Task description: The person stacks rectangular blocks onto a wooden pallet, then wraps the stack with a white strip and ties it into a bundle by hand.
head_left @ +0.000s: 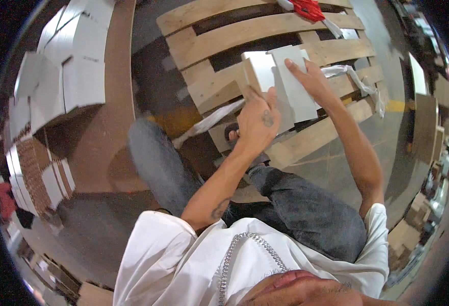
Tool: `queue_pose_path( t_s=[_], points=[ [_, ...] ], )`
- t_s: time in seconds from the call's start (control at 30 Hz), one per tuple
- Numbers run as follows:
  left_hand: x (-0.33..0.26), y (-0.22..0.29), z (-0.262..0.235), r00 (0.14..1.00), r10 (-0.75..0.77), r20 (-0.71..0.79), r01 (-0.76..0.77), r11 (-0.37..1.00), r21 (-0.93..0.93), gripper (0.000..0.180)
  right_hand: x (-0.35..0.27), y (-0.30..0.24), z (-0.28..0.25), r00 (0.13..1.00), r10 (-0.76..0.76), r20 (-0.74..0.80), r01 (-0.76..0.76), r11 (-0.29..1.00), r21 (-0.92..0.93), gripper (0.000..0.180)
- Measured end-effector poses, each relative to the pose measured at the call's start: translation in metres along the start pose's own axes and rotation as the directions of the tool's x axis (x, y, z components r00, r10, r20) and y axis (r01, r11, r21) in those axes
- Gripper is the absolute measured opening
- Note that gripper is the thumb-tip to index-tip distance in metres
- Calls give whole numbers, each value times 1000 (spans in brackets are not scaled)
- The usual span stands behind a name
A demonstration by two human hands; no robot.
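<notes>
Flat white cardboard pieces (pixel 291 89) stand close together over a wooden pallet (pixel 229 33), with brown board showing along their left side. My right hand (pixel 313 81) grips their upper right edge, thumb lying across the white face and fingers partly hidden behind. My left hand (pixel 259 121) closes on the lower left side of the pieces, where the brown edge shows; some of its fingertips are hidden. A twisted strip of clear plastic wrap (pixel 211 121) trails across the pallet's left side, and more plastic wrap (pixel 354 76) lies to the right.
A red item (pixel 308 9) with white plastic lies at the pallet's far end. White cartons (pixel 66 71) are stacked at left on a brown surface (pixel 118 56), with corrugated cardboard stacks (pixel 35 163) nearer. More cardboard (pixel 426 127) stands along the right. My bent knees flank the pallet's near side.
</notes>
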State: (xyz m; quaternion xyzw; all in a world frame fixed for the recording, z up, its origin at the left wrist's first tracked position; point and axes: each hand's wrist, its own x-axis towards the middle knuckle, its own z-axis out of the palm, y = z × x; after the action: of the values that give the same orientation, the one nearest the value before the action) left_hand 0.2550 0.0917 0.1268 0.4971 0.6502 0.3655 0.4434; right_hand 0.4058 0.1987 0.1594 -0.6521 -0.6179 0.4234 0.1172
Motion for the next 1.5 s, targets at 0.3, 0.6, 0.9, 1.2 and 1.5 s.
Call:
queue_pose_path(
  t_s=[0.3,0.6,0.9,1.2,1.5],
  points=[
    [7,-39,10,937,93,-336,-46,988,146,73,0,-6,17,984,-128,-126,110,984,-137,53],
    [-1,-29,57,965,-263,14,244,871,-426,100,6,-8,7,999,34,5,-35,997,74,64],
    [35,-61,9,959,-77,272,197,872,-449,95,-19,-3,22,993,-91,-74,87,995,-58,57],
    [146,-23,-72,929,202,310,-164,976,-142,85,-96,32,18,723,185,-665,84,933,351,68],
    [172,0,-10,460,32,887,171,977,-124,78,-94,72,113,817,551,-171,312,-173,934,68]
  ],
)
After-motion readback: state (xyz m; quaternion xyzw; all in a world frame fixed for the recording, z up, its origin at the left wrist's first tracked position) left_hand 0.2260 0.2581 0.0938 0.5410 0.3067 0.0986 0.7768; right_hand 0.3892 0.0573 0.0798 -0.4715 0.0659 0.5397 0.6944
